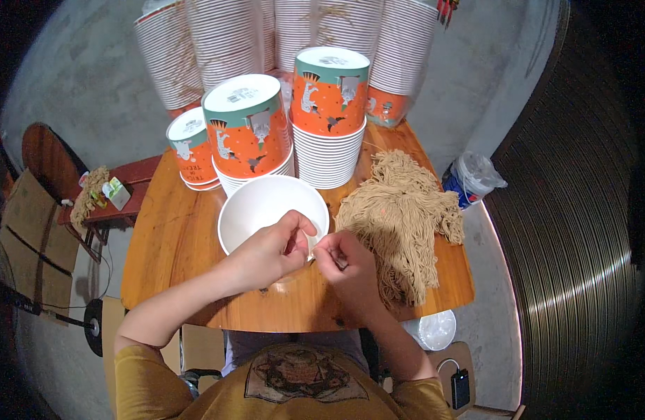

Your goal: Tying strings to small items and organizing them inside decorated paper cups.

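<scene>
Both hands are brought together at the near rim of a white paper bowl (270, 206) on the wooden table (168, 245). At that rim the left hand (273, 252) is curled, with fingertips pinched, and the right hand (347, 269) is closed in the same way just beside it, so that the two nearly touch. Something small seems to be gripped between them, but what it is cannot be told. The bowl is seen upright and open, and its inside looks bare and white.

To the right of the bowl, touching the right hand, a heap of tan cord (403, 217) is spread over the table.

Behind the bowl, stacks of orange and green printed paper cups (329, 105) are stood upside down, their white bases turned up, so nothing is held in them. Taller stacks (217, 38) are ranged behind those.

Beyond the table's right edge a blue and white plastic package (469, 178) is seen, and to the left a small side table (116, 203) carries a bundle of cord and small items.
</scene>
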### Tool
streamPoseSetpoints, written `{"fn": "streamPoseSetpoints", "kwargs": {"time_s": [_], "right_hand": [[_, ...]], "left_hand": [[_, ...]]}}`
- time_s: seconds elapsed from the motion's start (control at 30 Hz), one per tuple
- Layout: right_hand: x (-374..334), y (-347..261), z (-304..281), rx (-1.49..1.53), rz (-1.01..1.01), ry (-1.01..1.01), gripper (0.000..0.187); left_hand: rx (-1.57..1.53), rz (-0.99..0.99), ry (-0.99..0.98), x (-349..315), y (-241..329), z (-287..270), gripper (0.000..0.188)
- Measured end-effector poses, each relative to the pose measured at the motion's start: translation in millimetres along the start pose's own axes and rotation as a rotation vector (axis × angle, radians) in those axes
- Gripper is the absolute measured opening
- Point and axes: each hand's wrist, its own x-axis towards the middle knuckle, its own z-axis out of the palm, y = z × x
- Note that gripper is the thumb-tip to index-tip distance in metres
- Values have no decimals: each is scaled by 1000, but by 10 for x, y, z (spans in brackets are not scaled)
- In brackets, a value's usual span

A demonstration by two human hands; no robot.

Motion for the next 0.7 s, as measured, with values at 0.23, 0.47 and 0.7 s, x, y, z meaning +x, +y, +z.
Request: {"fn": "streamPoseSetpoints", "kwargs": {"time_s": [0.23,0.47,0.7], "right_hand": [[-45,3,-28,5,-2,0,10],[-111,-20,11,-9,-40,66,13],[-137,1,-45,-52,-5,-22,7]], "left_hand": [[146,46,35,-7,42,16,14],[193,107,58,0,13,27,13],[392,269,115,4,-10,28,8]]}}
